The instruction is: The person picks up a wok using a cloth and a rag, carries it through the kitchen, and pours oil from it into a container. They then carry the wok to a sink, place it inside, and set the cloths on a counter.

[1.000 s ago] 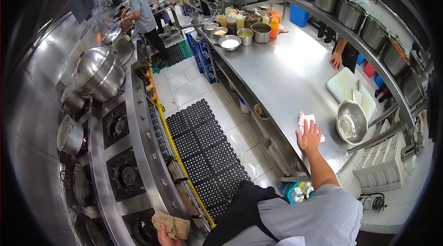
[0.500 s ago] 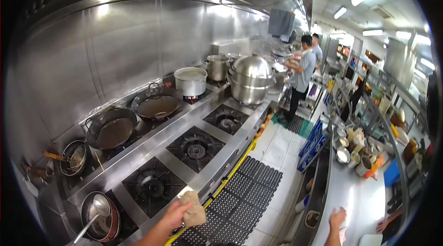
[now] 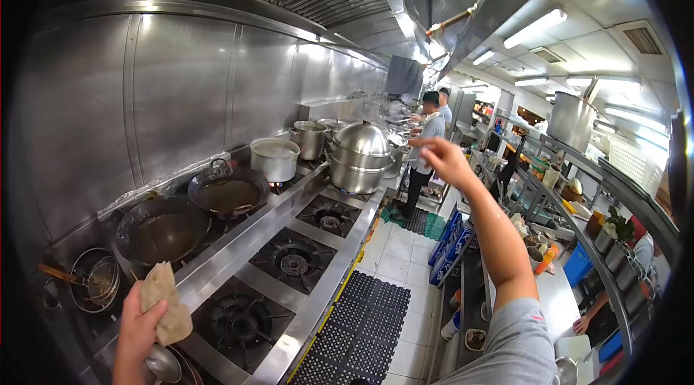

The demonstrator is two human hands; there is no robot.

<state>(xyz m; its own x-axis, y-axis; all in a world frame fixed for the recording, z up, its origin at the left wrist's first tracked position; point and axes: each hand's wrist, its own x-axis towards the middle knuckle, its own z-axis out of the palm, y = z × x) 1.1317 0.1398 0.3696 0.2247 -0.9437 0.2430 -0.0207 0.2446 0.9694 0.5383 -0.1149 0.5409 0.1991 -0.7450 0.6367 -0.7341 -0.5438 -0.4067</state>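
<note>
Down at about seven o'clock in the view, the left hand (image 3: 137, 331) is raised over the near end of the stove line, its fingers and thumb pinched shut on a brown folded cloth (image 3: 164, 300). That cloth sticks up out of the top of the hand, its long axis running roughly from five o'clock up to eleven o'clock, the free end pointing up and slightly left; no print or label can be made out on it. Just below the hand lies a ladle (image 3: 160, 363), and at nine o'clock from it a wire strainer (image 3: 94, 280) rests by the back wall. Beyond the cloth a dark wok (image 3: 160, 234) sits on the rear ledge, with a second wok (image 3: 228, 193) further along, gas burners (image 3: 295, 263) in front of them. The right hand (image 3: 444, 156) is stretched out at arm's length toward one o'clock, held in the air with the fingers loosely apart and nothing in it. Further off stand a white pot (image 3: 275, 159) and a domed steamer (image 3: 359, 156), and at the far end two people (image 3: 432, 128) work at the range. No writing is legible anywhere.
</note>
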